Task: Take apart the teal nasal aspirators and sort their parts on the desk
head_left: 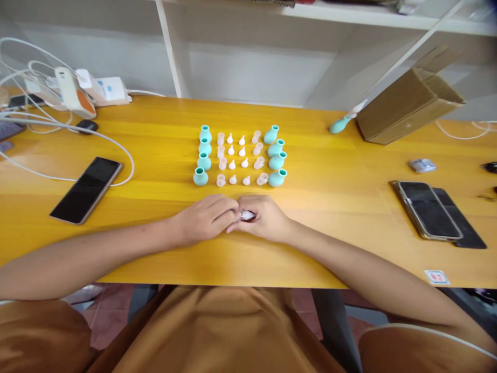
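My left hand (212, 217) and my right hand (264, 217) meet above the near part of the wooden table. Between them is a small white and clear plastic piece (247, 215), partly hidden. The right fingers curl around it, and the left fingers pinch at its left end. Beyond my hands stand several teal rubber bulbs (200, 177) in a left column and more teal bulbs (276, 161) in a right column. Between these columns are translucent pinkish cups (222, 163) with side spouts, and small white teardrop-shaped tips (232, 165), all in rows.
A phone (86, 190) and white cables lie at left, near chargers (112, 90). An assembled teal bulb with nozzle (340, 124) leans by an open cardboard box (407, 106). Further right are another phone (430, 210) and a sticker (437, 277). White shelving borders the back.
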`<state>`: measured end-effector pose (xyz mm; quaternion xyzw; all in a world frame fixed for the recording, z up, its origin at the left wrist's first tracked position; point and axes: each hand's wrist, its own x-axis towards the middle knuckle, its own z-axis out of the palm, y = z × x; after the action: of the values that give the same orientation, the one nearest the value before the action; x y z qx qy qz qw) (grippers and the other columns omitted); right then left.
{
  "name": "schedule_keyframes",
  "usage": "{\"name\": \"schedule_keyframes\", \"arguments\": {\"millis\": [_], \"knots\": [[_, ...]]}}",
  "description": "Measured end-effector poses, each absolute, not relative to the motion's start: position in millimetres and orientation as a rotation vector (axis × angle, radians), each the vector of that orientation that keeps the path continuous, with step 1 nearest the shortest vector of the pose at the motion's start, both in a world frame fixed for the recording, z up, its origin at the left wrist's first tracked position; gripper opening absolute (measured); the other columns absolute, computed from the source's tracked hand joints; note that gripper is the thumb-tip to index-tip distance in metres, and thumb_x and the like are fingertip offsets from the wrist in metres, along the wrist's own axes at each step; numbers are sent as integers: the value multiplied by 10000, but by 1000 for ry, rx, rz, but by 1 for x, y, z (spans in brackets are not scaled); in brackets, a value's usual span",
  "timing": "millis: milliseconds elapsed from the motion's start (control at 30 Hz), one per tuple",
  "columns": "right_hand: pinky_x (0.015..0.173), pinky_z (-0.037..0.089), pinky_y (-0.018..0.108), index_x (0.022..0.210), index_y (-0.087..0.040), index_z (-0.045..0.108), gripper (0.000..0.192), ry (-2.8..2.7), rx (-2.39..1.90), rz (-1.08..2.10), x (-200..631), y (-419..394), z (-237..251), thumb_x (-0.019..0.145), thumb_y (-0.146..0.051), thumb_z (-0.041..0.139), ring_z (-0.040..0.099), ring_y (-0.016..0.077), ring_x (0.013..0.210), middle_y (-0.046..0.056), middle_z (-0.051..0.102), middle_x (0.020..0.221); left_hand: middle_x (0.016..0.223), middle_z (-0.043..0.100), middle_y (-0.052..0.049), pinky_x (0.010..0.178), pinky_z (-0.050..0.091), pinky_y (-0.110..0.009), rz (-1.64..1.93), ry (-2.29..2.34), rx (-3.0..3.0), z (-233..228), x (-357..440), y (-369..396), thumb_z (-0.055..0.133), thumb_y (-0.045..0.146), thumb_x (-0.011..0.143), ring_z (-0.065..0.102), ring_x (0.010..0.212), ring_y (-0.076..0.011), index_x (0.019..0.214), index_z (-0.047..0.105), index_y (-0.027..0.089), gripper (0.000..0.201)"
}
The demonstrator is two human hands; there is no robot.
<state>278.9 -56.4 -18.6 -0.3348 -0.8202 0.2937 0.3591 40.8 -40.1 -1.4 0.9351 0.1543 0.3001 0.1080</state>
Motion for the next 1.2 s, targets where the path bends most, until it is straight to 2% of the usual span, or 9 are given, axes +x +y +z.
{"name": "schedule_keyframes", "arguments": {"millis": [400, 733, 933, 1200], "knots": [[705, 420, 310, 828, -220, 661, 501, -2232, -927, 682, 282, -54, -23, 1010, -671, 780, 627, 192, 722, 32, 710, 785, 1010, 781, -68, 860, 556, -343, 843, 524, 2785, -5, 40, -38, 434, 261, 1185, 674, 883, -197, 972, 733, 193, 373], [693, 411, 307, 859, -216, 664, 567, -2207, -930, 643, 282, -55, -19, 936, -759, 809, 625, 194, 709, 33, 716, 777, 1067, 788, -88, 858, 559, -365, 887, 548, 2764, -8, 39, -35, 501, 261, 1173, 675, 908, -211, 1006, 756, 189, 313], [722, 407, 315, 864, -219, 661, 536, -2246, -953, 661, 283, -54, -19, 1034, -725, 706, 622, 204, 731, 41, 723, 798, 1017, 777, -91, 840, 550, -348, 947, 484, 2828, -4, 40, -35, 467, 237, 1180, 658, 889, -209, 968, 748, 173, 358], [724, 410, 319, 900, -223, 660, 503, -2249, -936, 619, 283, -52, -25, 1004, -704, 768, 621, 210, 744, 39, 721, 815, 1054, 781, -86, 858, 561, -349, 907, 522, 2872, -7, 39, -34, 460, 233, 1178, 675, 925, -206, 962, 724, 183, 344]]}}
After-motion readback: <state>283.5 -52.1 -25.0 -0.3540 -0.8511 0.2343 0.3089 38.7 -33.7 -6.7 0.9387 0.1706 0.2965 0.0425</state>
